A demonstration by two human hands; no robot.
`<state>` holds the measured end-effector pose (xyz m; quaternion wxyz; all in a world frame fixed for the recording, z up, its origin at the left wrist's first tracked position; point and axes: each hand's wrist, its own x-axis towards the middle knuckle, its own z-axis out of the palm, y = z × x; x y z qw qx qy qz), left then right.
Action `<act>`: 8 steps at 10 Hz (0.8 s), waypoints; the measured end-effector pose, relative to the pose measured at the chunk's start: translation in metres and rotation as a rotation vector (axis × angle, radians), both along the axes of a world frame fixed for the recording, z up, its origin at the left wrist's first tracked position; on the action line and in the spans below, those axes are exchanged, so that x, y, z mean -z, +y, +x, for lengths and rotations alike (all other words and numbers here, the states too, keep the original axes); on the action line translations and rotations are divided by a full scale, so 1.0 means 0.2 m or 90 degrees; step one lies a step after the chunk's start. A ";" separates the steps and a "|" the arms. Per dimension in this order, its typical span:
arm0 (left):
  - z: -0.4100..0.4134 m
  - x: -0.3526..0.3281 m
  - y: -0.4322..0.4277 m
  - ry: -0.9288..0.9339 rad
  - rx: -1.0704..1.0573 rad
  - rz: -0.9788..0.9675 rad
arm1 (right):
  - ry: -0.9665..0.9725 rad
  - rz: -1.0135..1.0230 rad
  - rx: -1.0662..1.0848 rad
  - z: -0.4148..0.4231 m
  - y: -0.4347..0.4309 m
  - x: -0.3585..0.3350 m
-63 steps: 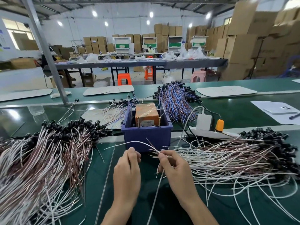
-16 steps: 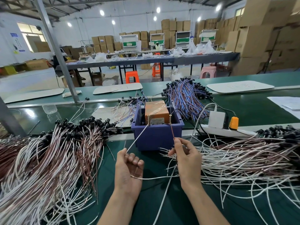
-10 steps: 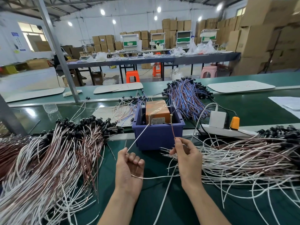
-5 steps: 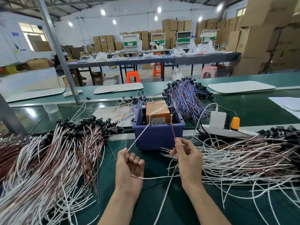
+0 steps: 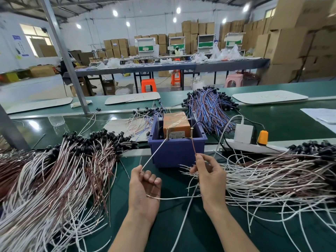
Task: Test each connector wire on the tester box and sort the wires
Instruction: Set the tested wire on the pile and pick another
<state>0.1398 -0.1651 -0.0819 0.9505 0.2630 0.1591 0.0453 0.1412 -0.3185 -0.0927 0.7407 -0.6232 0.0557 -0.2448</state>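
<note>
Contact at the orange tester box [image 5: 175,122] in its blue plastic bin [image 5: 176,153]: our left hand [image 5: 143,186] pinches the connector wire's white lead [image 5: 154,155], our right hand [image 5: 209,177] its brown lead [image 5: 193,146], each grip closed tight, and we should keep both tips steady on the brass screws [image 5: 167,131].

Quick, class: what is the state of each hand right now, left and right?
Left hand: closed, holding the white wire.
Right hand: closed, pinching the brown wire.

white walls [image 5: 154,17], ceiling lamps [image 5: 115,13], stacked cardboard boxes [image 5: 283,46], long grey table [image 5: 181,66]
</note>
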 end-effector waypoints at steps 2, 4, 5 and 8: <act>-0.01 0.00 0.00 0.002 0.002 0.006 | 0.001 0.001 0.000 0.00 0.00 0.00; 0.00 0.00 0.00 0.003 -0.002 0.008 | 0.000 0.003 -0.003 0.01 0.00 0.00; 0.00 0.00 0.00 0.003 -0.001 0.009 | 0.000 0.004 0.001 0.01 0.00 0.01; -0.01 0.00 0.00 -0.002 -0.001 0.003 | -0.004 0.005 0.006 0.00 0.00 0.00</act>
